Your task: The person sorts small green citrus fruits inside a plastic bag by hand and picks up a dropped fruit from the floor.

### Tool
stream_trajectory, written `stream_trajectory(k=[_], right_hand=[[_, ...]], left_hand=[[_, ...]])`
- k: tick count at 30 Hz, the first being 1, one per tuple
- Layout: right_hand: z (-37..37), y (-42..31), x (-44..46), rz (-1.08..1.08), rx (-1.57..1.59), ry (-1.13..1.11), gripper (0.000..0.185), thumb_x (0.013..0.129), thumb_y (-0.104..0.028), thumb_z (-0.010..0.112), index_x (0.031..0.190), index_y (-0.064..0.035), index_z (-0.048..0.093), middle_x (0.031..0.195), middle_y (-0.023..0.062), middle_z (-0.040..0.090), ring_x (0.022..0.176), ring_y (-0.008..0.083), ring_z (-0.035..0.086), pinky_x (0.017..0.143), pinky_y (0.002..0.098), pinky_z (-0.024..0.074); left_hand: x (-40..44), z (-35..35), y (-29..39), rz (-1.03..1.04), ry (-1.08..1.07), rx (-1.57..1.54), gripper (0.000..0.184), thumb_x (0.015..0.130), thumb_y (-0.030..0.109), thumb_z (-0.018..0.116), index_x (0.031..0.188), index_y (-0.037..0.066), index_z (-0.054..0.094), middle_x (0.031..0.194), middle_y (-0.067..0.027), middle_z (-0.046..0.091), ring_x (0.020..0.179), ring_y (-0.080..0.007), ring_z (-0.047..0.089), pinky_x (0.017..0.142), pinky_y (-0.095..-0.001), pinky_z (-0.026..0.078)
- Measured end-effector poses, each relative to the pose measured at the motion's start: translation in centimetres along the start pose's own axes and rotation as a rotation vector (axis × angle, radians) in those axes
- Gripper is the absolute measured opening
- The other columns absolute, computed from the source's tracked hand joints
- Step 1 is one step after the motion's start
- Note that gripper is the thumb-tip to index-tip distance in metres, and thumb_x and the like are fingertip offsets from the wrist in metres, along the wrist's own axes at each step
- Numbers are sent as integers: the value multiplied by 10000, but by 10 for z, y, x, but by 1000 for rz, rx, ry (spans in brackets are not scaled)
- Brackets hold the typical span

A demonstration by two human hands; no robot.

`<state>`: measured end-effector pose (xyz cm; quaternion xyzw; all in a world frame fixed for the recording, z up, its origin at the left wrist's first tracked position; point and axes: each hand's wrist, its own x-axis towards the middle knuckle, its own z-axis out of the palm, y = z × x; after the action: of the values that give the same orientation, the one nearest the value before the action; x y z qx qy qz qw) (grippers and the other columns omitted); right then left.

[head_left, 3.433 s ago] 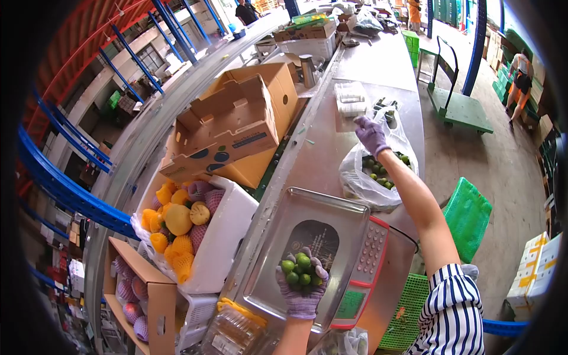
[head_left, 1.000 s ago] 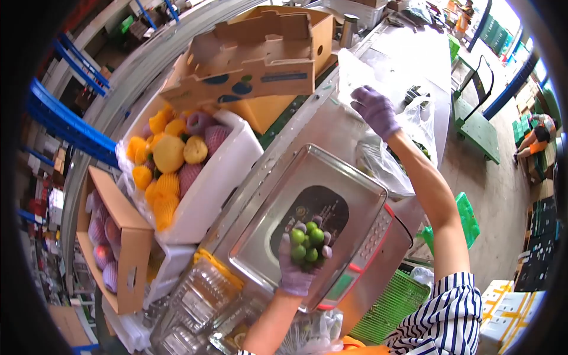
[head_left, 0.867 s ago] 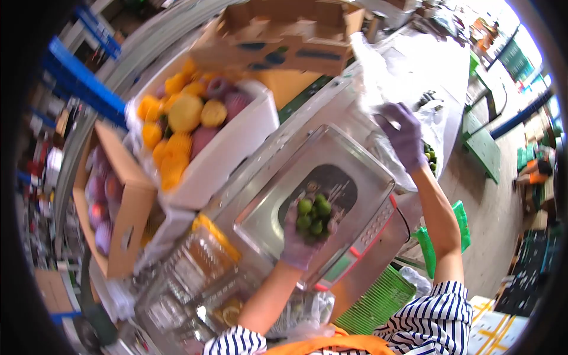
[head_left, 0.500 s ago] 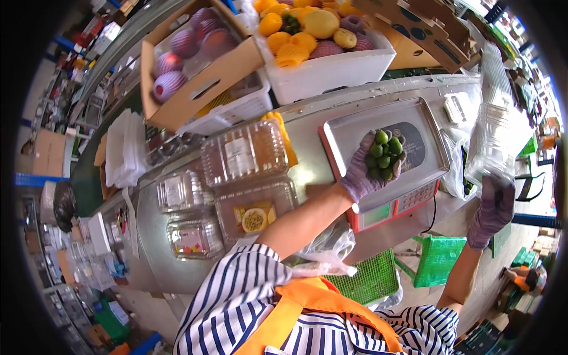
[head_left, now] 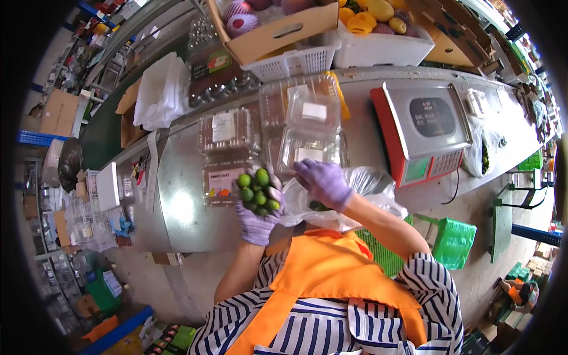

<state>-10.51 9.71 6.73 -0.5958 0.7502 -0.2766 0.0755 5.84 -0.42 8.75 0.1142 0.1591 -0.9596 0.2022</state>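
In the head view, my left hand [head_left: 259, 213], in a purple glove, cups a handful of small green limes [head_left: 260, 180], palm up, over the table's front side. My right hand [head_left: 324, 182], also gloved, has its fingers closed at the near edge of a clear plastic clamshell box [head_left: 310, 139] with its lid raised. That box rests over other clear boxes. Close to my left hand are a labelled clamshell [head_left: 222, 182] and another clear clamshell [head_left: 228, 131]. Below my right hand lies a clear plastic bag [head_left: 370, 189], with something green partly visible inside.
A red scale [head_left: 423, 130] with a steel tray stands to the right, its cord hanging down. At the back are a cardboard box of netted fruit [head_left: 290, 35] and a white foam box [head_left: 384, 52]. White trays [head_left: 161, 92] are stacked left; a green crate [head_left: 455, 242] stands below.
My left hand has carried the limes from above the scale to the left. My right hand has moved from the container stack at far right to the table, with an opened clamshell.
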Motion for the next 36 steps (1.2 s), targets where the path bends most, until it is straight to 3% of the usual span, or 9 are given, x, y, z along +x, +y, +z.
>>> stream_trajectory(k=[2,8,13,19,32,36], right_hand=[[54,7,1,92,30,-226,239,865,-289,558,1026,-116,598,853,100,609,758,302,617,619,398,497],[71,13,-12,-19,-90,-177,117,834,-163,520,892,-115,610,817,93,608,763,284,632,627,373,519],[62,6,-12,27,-50,-81,182,815,-228,573,926,-89,614,866,93,618,796,299,631,646,400,513],[64,11,-14,15,-99,-235,166,822,-199,566,936,-91,621,881,92,625,798,294,636,636,398,507],[59,29,-18,-79,-182,-312,96,796,-178,585,844,-115,640,832,79,642,798,293,642,641,395,515],[59,32,-16,-78,-174,-322,104,777,-162,594,851,-113,648,817,86,645,788,304,643,632,398,515]], left_hand=[[-14,2,23,37,-57,-10,339,804,352,668,1070,142,654,1306,-55,502,1103,-229,517,884,-338,482],[-23,12,49,15,-158,41,314,804,325,678,1057,140,662,1310,-73,493,1110,-238,513,889,-341,486],[-11,17,57,-26,-131,67,314,793,323,679,1044,135,668,1290,-83,508,1095,-240,526,873,-337,494],[11,20,58,-104,-124,72,307,771,315,696,1020,135,674,1261,-85,532,1085,-239,533,848,-337,508],[33,14,48,-220,-101,41,297,794,346,666,1005,136,671,1222,-74,572,1122,-233,522,860,-366,484],[34,13,46,-203,-81,76,326,756,309,713,1016,119,661,1236,-100,542,1058,-244,540,838,-343,506]])
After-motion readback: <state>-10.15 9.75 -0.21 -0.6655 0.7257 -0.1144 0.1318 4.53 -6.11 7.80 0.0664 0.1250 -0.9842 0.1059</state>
